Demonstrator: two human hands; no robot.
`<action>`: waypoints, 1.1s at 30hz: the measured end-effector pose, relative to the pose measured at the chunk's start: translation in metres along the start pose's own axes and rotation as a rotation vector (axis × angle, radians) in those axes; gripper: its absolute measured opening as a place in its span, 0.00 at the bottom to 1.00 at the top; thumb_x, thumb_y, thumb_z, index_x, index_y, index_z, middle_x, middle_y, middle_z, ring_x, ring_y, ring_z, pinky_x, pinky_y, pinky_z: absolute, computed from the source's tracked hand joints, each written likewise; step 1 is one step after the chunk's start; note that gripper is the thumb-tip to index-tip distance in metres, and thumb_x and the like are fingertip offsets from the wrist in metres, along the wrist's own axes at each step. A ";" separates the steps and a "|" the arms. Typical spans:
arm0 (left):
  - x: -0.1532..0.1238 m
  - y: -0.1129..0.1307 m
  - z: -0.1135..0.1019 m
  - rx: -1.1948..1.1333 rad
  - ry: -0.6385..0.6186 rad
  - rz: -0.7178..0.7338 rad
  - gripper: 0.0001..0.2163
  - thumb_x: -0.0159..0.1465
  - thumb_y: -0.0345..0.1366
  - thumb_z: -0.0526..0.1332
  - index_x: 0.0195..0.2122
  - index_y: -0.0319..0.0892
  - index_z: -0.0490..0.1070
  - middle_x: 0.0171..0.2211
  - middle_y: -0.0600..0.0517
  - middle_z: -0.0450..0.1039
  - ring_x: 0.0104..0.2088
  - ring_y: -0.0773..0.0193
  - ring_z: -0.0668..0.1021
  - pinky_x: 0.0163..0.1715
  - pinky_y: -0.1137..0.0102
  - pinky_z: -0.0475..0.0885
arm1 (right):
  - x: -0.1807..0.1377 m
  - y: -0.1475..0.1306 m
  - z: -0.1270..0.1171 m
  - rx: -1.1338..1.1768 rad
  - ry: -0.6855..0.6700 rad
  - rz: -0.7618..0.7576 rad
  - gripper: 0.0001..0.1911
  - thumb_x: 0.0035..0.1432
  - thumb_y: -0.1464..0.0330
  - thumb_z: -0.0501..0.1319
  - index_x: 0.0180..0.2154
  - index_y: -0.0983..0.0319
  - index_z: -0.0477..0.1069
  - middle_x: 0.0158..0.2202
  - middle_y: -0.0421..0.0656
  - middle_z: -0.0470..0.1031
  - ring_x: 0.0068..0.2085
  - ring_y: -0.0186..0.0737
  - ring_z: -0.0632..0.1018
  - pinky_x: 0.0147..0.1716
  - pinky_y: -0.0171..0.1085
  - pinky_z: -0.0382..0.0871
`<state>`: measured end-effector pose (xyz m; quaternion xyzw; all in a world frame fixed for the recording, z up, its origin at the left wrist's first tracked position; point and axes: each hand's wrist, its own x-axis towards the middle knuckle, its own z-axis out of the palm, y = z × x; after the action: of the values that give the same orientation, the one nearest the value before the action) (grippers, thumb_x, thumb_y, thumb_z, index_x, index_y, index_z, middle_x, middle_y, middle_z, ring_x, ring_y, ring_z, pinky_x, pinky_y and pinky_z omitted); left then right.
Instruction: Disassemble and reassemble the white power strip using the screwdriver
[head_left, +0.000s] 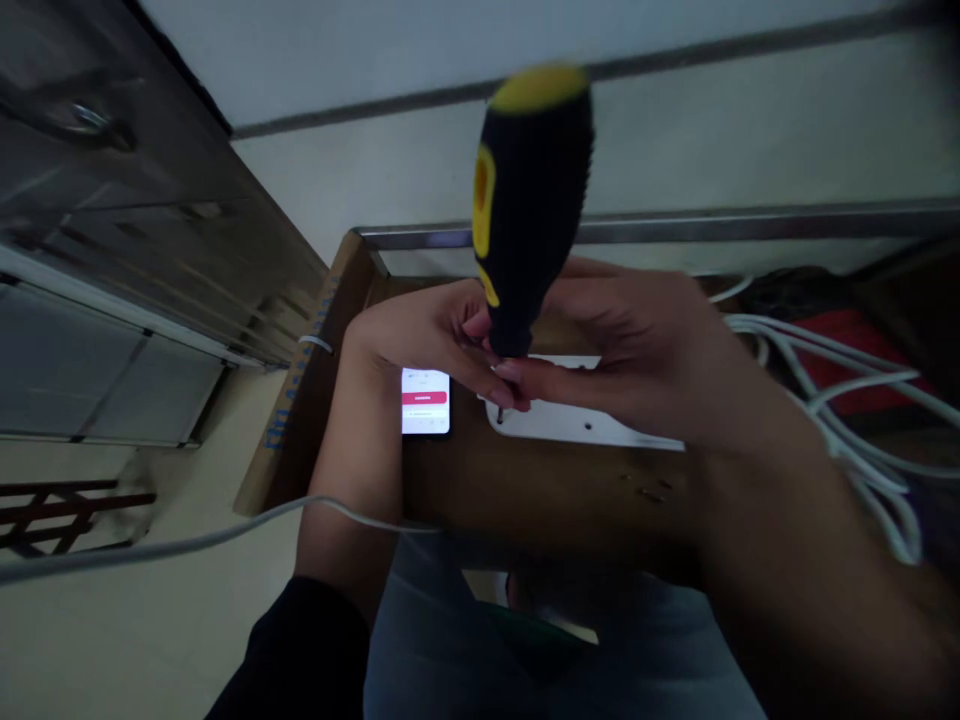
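Observation:
A screwdriver (532,190) with a black and yellow handle stands nearly upright, its handle towards me. My left hand (439,335) is closed around its shaft from the left, just under the handle. From the right, the thumb and fingers of my right hand (630,350) pinch the same shaft, so the fingertips of both hands meet. Below them lies a white plate (555,422) with small holes, flat on a brown wooden surface (525,490). The tip is near the plate's left end; fingers hide most of the shaft, and I cannot make out whether a screw is under it.
Several small screws (652,492) lie on the wood in front of the plate. A lit phone (425,402) rests beside my left wrist. White cables (862,430) are looped at the right, and another cable (225,540) crosses my left forearm. A tiled wall (712,140) rises behind.

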<state>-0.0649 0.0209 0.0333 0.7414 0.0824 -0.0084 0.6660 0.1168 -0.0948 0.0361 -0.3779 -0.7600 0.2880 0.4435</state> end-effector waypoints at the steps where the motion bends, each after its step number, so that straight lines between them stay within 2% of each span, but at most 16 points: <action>1: -0.002 -0.001 0.001 0.008 0.039 0.012 0.07 0.51 0.28 0.78 0.29 0.40 0.82 0.31 0.49 0.84 0.34 0.57 0.86 0.40 0.67 0.84 | 0.000 0.000 -0.001 -0.043 -0.005 -0.053 0.07 0.60 0.67 0.67 0.42 0.59 0.78 0.41 0.40 0.76 0.51 0.34 0.81 0.43 0.31 0.80; 3: -0.007 -0.005 0.006 0.007 0.148 0.032 0.11 0.48 0.36 0.81 0.28 0.40 0.82 0.30 0.48 0.84 0.33 0.57 0.86 0.38 0.67 0.83 | -0.001 0.002 -0.002 -0.044 -0.043 -0.124 0.11 0.61 0.66 0.67 0.46 0.56 0.78 0.44 0.40 0.76 0.52 0.33 0.80 0.47 0.31 0.79; 6: -0.014 -0.012 0.022 0.018 0.290 0.054 0.16 0.48 0.44 0.81 0.31 0.39 0.83 0.31 0.48 0.84 0.31 0.61 0.83 0.37 0.69 0.80 | -0.002 0.001 -0.006 0.016 -0.050 -0.161 0.18 0.57 0.67 0.70 0.50 0.55 0.76 0.46 0.39 0.77 0.48 0.31 0.79 0.48 0.32 0.77; 7: -0.016 -0.014 0.028 0.024 0.342 0.051 0.17 0.49 0.45 0.81 0.31 0.39 0.83 0.30 0.48 0.84 0.31 0.62 0.83 0.36 0.69 0.79 | -0.001 -0.002 -0.006 0.029 -0.019 -0.163 0.20 0.56 0.66 0.71 0.51 0.55 0.74 0.46 0.39 0.77 0.46 0.30 0.78 0.48 0.32 0.76; 9: -0.019 -0.017 0.041 0.049 0.448 0.051 0.17 0.50 0.46 0.80 0.31 0.38 0.83 0.30 0.47 0.83 0.31 0.63 0.82 0.35 0.70 0.77 | 0.000 -0.010 -0.003 0.023 0.125 -0.141 0.23 0.56 0.64 0.72 0.52 0.57 0.71 0.44 0.39 0.75 0.43 0.30 0.76 0.46 0.33 0.74; 12: -0.024 -0.021 0.059 0.104 0.627 0.124 0.18 0.51 0.47 0.79 0.27 0.37 0.80 0.30 0.47 0.82 0.33 0.63 0.81 0.35 0.70 0.75 | 0.004 -0.027 0.005 -0.058 0.341 -0.095 0.22 0.56 0.60 0.72 0.49 0.59 0.70 0.40 0.39 0.73 0.38 0.30 0.73 0.42 0.34 0.71; 14: -0.027 -0.025 0.069 0.119 0.736 0.159 0.18 0.51 0.47 0.78 0.24 0.38 0.77 0.28 0.49 0.80 0.33 0.63 0.81 0.36 0.70 0.74 | 0.006 -0.036 0.011 -0.147 0.378 -0.103 0.23 0.55 0.57 0.72 0.48 0.60 0.72 0.38 0.40 0.73 0.38 0.30 0.73 0.41 0.34 0.71; 17: -0.028 -0.032 0.082 0.092 0.856 0.175 0.18 0.52 0.46 0.77 0.24 0.39 0.74 0.26 0.52 0.78 0.33 0.64 0.81 0.38 0.70 0.74 | 0.008 -0.042 0.014 -0.248 0.343 -0.115 0.24 0.57 0.54 0.70 0.49 0.60 0.73 0.39 0.40 0.75 0.38 0.30 0.74 0.43 0.33 0.72; 19: -0.027 -0.037 0.091 0.113 0.920 0.177 0.17 0.56 0.48 0.75 0.28 0.39 0.75 0.30 0.51 0.80 0.34 0.63 0.82 0.39 0.69 0.75 | 0.007 -0.043 0.012 -0.256 0.332 -0.077 0.25 0.57 0.53 0.69 0.50 0.61 0.73 0.39 0.41 0.76 0.38 0.29 0.74 0.42 0.32 0.72; 22: -0.024 -0.044 0.110 0.178 0.953 0.157 0.18 0.66 0.50 0.65 0.43 0.39 0.80 0.42 0.45 0.84 0.42 0.60 0.83 0.47 0.65 0.77 | 0.005 -0.042 0.006 -0.248 0.330 -0.024 0.25 0.58 0.52 0.68 0.50 0.62 0.73 0.38 0.42 0.76 0.38 0.30 0.75 0.41 0.32 0.72; 24: -0.022 -0.051 0.125 0.222 0.989 0.139 0.20 0.72 0.49 0.57 0.52 0.39 0.77 0.49 0.42 0.82 0.48 0.57 0.83 0.54 0.61 0.76 | 0.003 -0.042 0.002 -0.257 0.309 -0.022 0.25 0.59 0.52 0.67 0.51 0.62 0.73 0.39 0.43 0.77 0.38 0.30 0.75 0.42 0.32 0.73; 26: -0.018 -0.061 0.140 0.295 1.051 0.111 0.21 0.75 0.47 0.52 0.58 0.39 0.74 0.55 0.39 0.79 0.56 0.55 0.80 0.61 0.57 0.72 | 0.001 -0.043 -0.002 -0.275 0.268 -0.026 0.26 0.60 0.51 0.66 0.52 0.63 0.73 0.41 0.44 0.77 0.40 0.31 0.76 0.44 0.33 0.73; 28: -0.014 -0.073 0.151 0.388 1.103 0.081 0.21 0.72 0.44 0.58 0.62 0.40 0.71 0.65 0.37 0.70 0.67 0.50 0.70 0.70 0.53 0.62 | 0.001 -0.044 -0.006 -0.299 0.214 -0.027 0.27 0.61 0.50 0.65 0.51 0.63 0.72 0.42 0.46 0.77 0.41 0.33 0.76 0.46 0.34 0.73; 29: -0.011 -0.078 0.155 0.425 1.117 0.062 0.25 0.69 0.44 0.63 0.65 0.40 0.68 0.67 0.36 0.66 0.70 0.48 0.67 0.73 0.52 0.58 | 0.001 -0.044 -0.009 -0.312 0.180 -0.025 0.27 0.62 0.49 0.64 0.51 0.64 0.72 0.42 0.47 0.78 0.41 0.33 0.76 0.46 0.34 0.73; 31: -0.007 -0.089 0.157 0.476 1.117 0.026 0.33 0.65 0.43 0.68 0.69 0.39 0.63 0.69 0.35 0.62 0.71 0.45 0.63 0.74 0.51 0.55 | 0.002 -0.048 -0.014 -0.336 0.093 -0.018 0.28 0.63 0.50 0.63 0.54 0.64 0.69 0.43 0.48 0.78 0.41 0.33 0.77 0.45 0.34 0.73; 33: -0.004 -0.097 0.155 0.505 1.107 0.001 0.39 0.62 0.43 0.72 0.71 0.38 0.58 0.71 0.34 0.57 0.73 0.44 0.60 0.75 0.50 0.52 | 0.004 -0.055 -0.020 -0.364 -0.012 -0.001 0.32 0.65 0.53 0.61 0.63 0.63 0.61 0.45 0.47 0.78 0.40 0.31 0.77 0.42 0.32 0.72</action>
<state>-0.0662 -0.1233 -0.0791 0.7708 0.4117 0.3593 0.3276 0.1162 -0.1199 0.0895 -0.4500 -0.8022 0.1479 0.3636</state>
